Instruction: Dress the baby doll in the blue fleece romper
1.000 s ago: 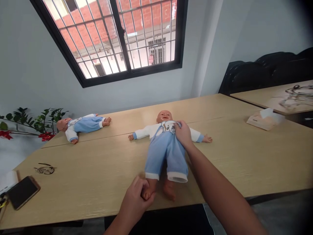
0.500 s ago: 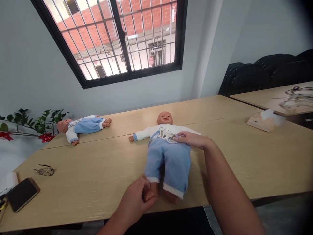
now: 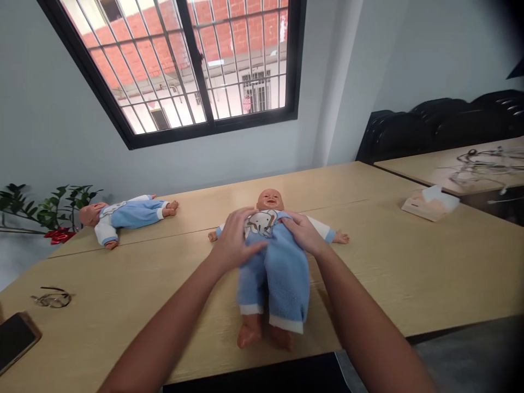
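Note:
A baby doll point(image 3: 274, 267) in a white top and blue dungarees lies on its back on the wooden table point(image 3: 164, 289), feet toward me. My left hand point(image 3: 235, 243) rests on the left side of its chest, fingers spread over the bib. At the bib's right edge my right hand point(image 3: 305, 233) grips the fabric. The doll's bare feet stick out near the table's front edge.
A second, similar doll point(image 3: 123, 215) lies at the back left, near a potted plant point(image 3: 45, 210). Glasses point(image 3: 51, 299) and a phone point(image 3: 14, 341) sit at the left edge. A tissue box point(image 3: 428, 203) stands at right; another table and dark chairs are behind it.
My left hand has let go of the doll's foot and moved up onto its chest. My right hand shifted slightly along the bib. The view panned a little to the right.

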Demonstrator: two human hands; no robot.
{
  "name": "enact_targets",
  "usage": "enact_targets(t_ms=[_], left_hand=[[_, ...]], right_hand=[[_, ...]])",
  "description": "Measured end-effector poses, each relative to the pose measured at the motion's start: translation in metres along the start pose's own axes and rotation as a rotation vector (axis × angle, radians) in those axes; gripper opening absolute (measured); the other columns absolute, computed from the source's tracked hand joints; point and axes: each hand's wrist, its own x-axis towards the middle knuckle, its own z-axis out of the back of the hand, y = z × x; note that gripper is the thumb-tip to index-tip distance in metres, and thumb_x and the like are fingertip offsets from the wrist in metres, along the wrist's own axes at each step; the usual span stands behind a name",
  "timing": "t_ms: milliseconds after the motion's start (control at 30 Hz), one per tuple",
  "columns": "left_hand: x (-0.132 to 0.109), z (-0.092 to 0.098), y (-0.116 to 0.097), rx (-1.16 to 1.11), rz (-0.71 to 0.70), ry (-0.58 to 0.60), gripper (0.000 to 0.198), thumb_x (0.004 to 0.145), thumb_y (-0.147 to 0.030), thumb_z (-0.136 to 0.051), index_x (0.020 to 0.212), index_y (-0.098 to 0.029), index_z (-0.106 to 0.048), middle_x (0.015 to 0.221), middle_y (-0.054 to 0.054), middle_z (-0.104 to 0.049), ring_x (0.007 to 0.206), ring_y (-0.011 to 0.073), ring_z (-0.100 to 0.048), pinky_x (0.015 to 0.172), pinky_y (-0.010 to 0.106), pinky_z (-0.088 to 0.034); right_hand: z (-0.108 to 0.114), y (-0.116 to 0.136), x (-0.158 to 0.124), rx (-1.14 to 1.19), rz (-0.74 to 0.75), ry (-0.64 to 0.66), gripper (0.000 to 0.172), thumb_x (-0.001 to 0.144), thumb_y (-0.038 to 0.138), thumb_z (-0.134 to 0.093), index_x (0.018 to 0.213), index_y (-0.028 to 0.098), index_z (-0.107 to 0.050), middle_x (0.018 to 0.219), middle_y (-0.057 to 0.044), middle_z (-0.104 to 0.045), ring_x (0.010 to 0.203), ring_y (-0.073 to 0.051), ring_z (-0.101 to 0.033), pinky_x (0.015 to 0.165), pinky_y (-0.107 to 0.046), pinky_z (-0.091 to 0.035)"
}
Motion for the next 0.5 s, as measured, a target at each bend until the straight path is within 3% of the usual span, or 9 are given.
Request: enact_targets(t_ms=[33,100,200,267,367,500], left_hand=[[0.017,-0.006,0.002,-0.044,-0.039,0.072,0.09,0.076,-0.056,-0.083,0.148,-0.018,-0.044,0.155,0.019,-0.047,0.144,0.035,-0.042,0.117,0.047,-0.035],[0.042,-0.018,0.005,-0.141,-0.017,0.266,0.101,0.071,-0.057,-0.086,0.153,-0.02,-0.04,0.154,0.017,-0.049,0.141,0.0359,-0.047,0.115,0.046,-0.039],[0.058,-0.031,0.012,-0.263,0.094,0.559,0.071,0.076,-0.058,-0.08,0.133,-0.022,-0.061,0.125,0.009,-0.07,0.111,0.0301,-0.065,0.095,0.037,-0.049],[0.059,-0.038,0.021,-0.36,0.162,0.685,0.052,0.08,-0.06,-0.075,0.113,-0.019,-0.07,0.104,0.005,-0.074,0.093,0.0246,-0.067,0.082,0.032,-0.05],[0.055,-0.046,0.037,-0.566,0.285,0.697,0.052,0.085,-0.063,-0.069,0.109,-0.017,-0.071,0.097,0.004,-0.073,0.084,0.02,-0.065,0.075,0.028,-0.048],[0.051,-0.05,0.048,-0.796,0.366,0.528,0.06,0.087,-0.066,-0.066,0.12,-0.016,-0.069,0.11,0.008,-0.073,0.096,0.0212,-0.065,0.086,0.029,-0.05]], right_hand=[[0.001,-0.001,0.0,0.008,-0.008,0.002,0.038,0.091,0.054,-0.064,0.105,0.021,-0.076,0.114,-0.006,-0.076,0.108,-0.027,-0.066,0.099,-0.039,-0.048],[0.005,-0.004,0.0,0.029,-0.03,-0.004,0.038,0.089,0.055,-0.065,0.1,0.02,-0.076,0.103,-0.005,-0.076,0.097,-0.025,-0.067,0.09,-0.036,-0.051],[0.012,-0.014,0.005,0.047,-0.102,-0.052,0.036,0.085,0.056,-0.068,0.086,0.02,-0.07,0.08,-0.001,-0.07,0.075,-0.019,-0.062,0.072,-0.031,-0.05],[0.014,-0.023,0.01,0.03,-0.157,-0.139,0.037,0.082,0.056,-0.071,0.084,0.02,-0.066,0.07,0.001,-0.064,0.066,-0.017,-0.058,0.063,-0.028,-0.046],[0.014,-0.034,0.014,0.017,-0.218,-0.251,0.043,0.079,0.06,-0.074,0.091,0.02,-0.065,0.071,0.001,-0.065,0.066,-0.017,-0.058,0.06,-0.027,-0.046],[0.009,-0.034,0.011,0.129,-0.241,-0.056,0.053,0.09,0.07,-0.059,0.104,0.02,-0.069,0.094,-0.006,-0.074,0.087,-0.021,-0.067,0.078,-0.033,-0.052]])
